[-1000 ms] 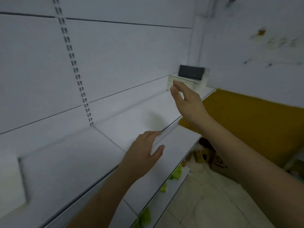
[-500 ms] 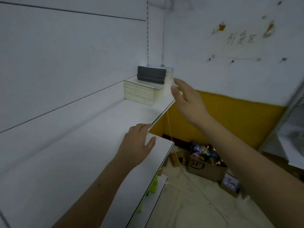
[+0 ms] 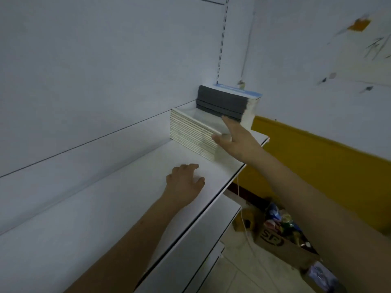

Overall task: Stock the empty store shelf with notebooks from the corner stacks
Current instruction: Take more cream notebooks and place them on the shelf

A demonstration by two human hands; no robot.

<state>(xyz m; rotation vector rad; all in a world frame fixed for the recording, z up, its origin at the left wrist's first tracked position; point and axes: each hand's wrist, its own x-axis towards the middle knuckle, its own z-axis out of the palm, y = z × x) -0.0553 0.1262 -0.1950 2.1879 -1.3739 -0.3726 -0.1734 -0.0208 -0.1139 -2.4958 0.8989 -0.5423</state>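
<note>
While the left hand rests loose-fingered on the shelf, the right hand reaches the corner: thumb at the near notebook stack's top edge, fingers straight toward the taller dark-spined stack. Neither grip holds anything.

The right hand covers the near right corner of the white notebook stack, so whether its fingers grip the top notebook or only touch it cannot be told. The taller dark-spined stack behind shows a blue cover whose print is too blurred to read, as is the handwriting on the wall, cut by the right edge. Both forearms leave the picture at the bottom, and the contents of the cardboard box on the floor are indistinct.
</note>
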